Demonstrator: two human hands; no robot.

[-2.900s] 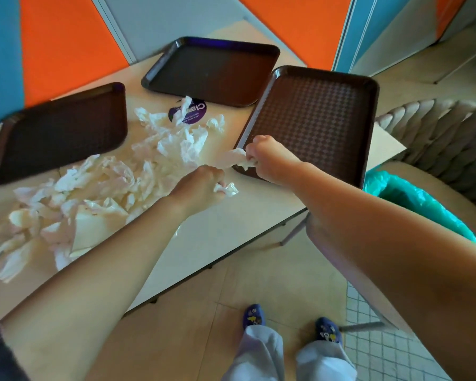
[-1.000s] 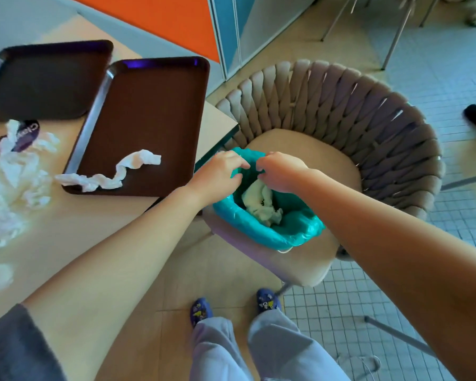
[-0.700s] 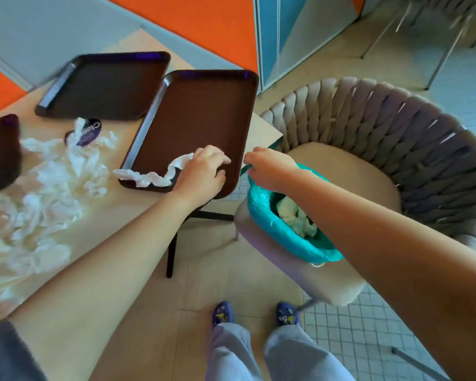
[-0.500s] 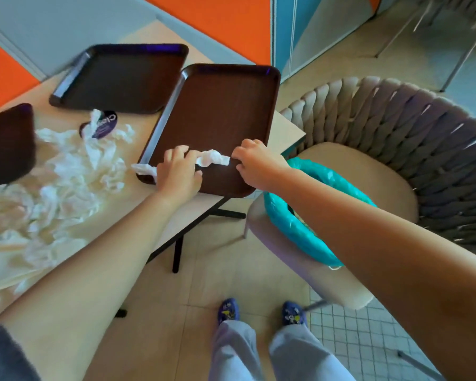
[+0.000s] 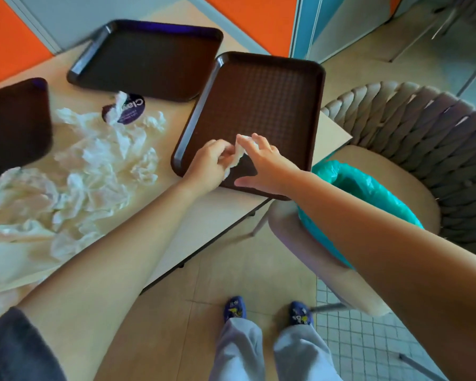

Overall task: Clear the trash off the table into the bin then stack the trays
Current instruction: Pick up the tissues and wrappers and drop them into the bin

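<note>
Three dark brown trays lie on the beige table [image 5: 226, 213]: one at the right [image 5: 261, 105], one at the back [image 5: 149, 56], one at the left edge [image 5: 14, 122]. Over the near end of the right tray, my left hand [image 5: 206, 167] and my right hand [image 5: 264, 167] both grip a twisted white tissue strip [image 5: 238, 154]. A heap of crumpled white tissues [image 5: 74, 174] covers the table to the left. The bin with a teal liner [image 5: 366, 188] stands on a chair seat to the right, partly hidden by my right arm.
A round purple sticker [image 5: 131, 111] lies on the table among the tissues. The woven grey chair [image 5: 429, 138] curves around the bin. My feet [image 5: 267, 312] stand on the floor below the table's edge. Orange and grey wall panels rise behind the table.
After dropping tissue into the bin, both hands came back to the right tray and gathered up the long tissue strip that lay across its near edge.
</note>
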